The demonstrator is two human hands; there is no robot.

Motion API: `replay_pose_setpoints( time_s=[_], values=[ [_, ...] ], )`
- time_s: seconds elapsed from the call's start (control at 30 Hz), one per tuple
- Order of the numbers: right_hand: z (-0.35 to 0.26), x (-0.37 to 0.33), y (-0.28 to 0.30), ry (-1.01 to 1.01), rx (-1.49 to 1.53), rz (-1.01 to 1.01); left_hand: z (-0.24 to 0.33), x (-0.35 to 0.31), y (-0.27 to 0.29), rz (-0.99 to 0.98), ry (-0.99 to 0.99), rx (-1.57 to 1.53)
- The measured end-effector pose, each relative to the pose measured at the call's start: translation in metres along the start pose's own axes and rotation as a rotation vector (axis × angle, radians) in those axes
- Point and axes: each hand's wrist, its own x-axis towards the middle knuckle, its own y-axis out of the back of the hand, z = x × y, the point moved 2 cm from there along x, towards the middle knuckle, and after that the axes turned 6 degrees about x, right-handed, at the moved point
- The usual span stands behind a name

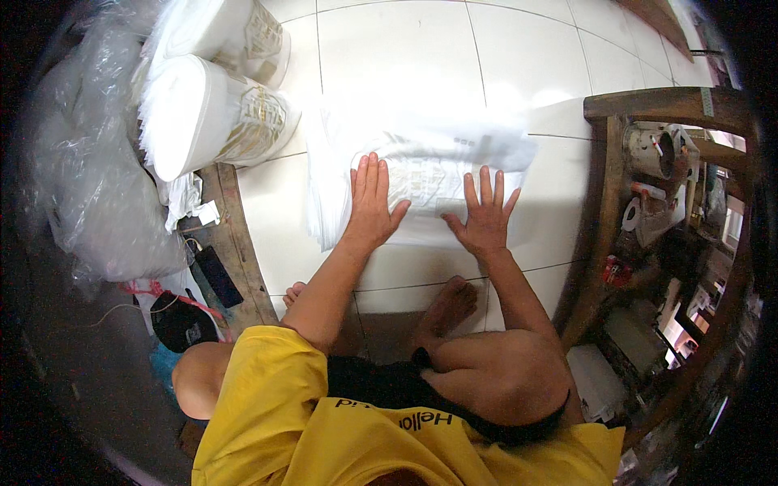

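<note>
A stack of thin white plastic bags with gold and grey print lies on the tiled surface in front of me. My left hand rests flat on the left part of the stack, its fingers stretched forward. On the right part of it lies my right hand, palm down with the fingers spread. Neither hand grips anything. Glare washes out the far edge of the stack, and several layers show at its left side.
At the far left, rolled bundles of similar printed white bags stand beside a heap of clear plastic. A phone with a cable lies on a wooden plank. Along the right runs a wooden frame with cluttered shelves.
</note>
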Motion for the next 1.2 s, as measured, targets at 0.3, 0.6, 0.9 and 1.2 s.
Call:
replay_pose_setpoints(
  time_s=[0.3,0.6,0.9,1.2],
  values=[
    [0.024,0.100,0.028,0.110,-0.128,0.026,0.007,0.004,0.003,0.000,0.012,-0.009],
    [0.027,0.100,0.017,0.123,-0.090,0.018,0.113,0.119,-0.031,-0.020,-0.206,0.113],
    [0.028,0.100,0.018,0.039,-0.162,0.006,0.011,0.117,-0.006,-0.058,0.109,0.109],
    [0.021,0.101,0.027,-0.001,-0.139,0.012,-0.012,0.112,0.010,0.050,0.135,0.122]
  ],
)
